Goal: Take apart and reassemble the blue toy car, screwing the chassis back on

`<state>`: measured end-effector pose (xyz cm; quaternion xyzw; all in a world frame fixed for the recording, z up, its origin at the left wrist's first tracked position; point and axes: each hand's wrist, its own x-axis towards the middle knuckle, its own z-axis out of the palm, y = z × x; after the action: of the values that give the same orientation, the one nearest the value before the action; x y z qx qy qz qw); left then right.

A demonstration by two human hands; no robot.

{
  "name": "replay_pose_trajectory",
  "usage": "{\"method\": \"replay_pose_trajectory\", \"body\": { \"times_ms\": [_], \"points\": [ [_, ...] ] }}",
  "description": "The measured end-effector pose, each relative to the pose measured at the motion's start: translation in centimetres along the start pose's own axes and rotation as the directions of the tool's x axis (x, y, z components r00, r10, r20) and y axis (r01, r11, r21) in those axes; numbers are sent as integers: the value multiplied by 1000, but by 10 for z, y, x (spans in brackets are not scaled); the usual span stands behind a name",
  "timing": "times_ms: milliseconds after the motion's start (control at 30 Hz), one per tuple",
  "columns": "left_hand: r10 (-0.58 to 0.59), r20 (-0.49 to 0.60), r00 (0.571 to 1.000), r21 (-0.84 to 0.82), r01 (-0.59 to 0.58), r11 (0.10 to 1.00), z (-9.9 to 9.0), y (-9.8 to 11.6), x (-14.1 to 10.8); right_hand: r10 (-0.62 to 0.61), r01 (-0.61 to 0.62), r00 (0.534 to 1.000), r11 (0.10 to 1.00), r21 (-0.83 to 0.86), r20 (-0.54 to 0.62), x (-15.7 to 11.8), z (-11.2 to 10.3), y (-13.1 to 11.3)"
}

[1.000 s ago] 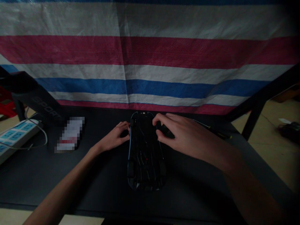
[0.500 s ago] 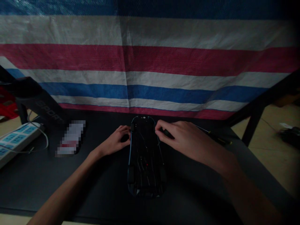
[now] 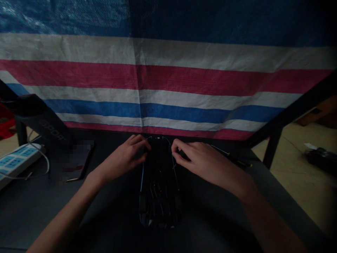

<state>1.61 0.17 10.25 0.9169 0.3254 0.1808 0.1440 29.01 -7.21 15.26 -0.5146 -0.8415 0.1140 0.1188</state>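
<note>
A dark toy car (image 3: 159, 182) lies upside down on the black table, its underside facing up and a tiny red spot showing on it. At its far left corner, around the wheel, my left hand (image 3: 133, 153) has its fingers curled and touching. My right hand (image 3: 193, 154) is closed in a pinch against the far right corner, thumb and forefinger at the wheel there. Both far wheels are mostly hidden by fingers and shadow.
A screwdriver (image 3: 239, 161) lies beyond my right wrist. To the left are a phone (image 3: 76, 165), a white power strip (image 3: 19, 161) with a cable, and a dark case lettered SPORT (image 3: 50, 123). A striped tarp (image 3: 168, 80) hangs behind the black table (image 3: 210, 225).
My left hand has shifted from the car's left side up onto its far left corner, fingers now curled over it. My right hand stays at the right corner. The view has tilted slightly upward.
</note>
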Motion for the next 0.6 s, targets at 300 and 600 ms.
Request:
{"method": "replay_pose_trajectory", "body": {
  "times_ms": [300,600],
  "points": [
    [107,217,970,25,-115,993,33,61,21,-5,5,1000,1000,28,-7,-1,1,4],
    [74,97,993,6,-75,997,51,54,13,67,-80,993,988,-130,-98,4,7,4]
  ]
}}
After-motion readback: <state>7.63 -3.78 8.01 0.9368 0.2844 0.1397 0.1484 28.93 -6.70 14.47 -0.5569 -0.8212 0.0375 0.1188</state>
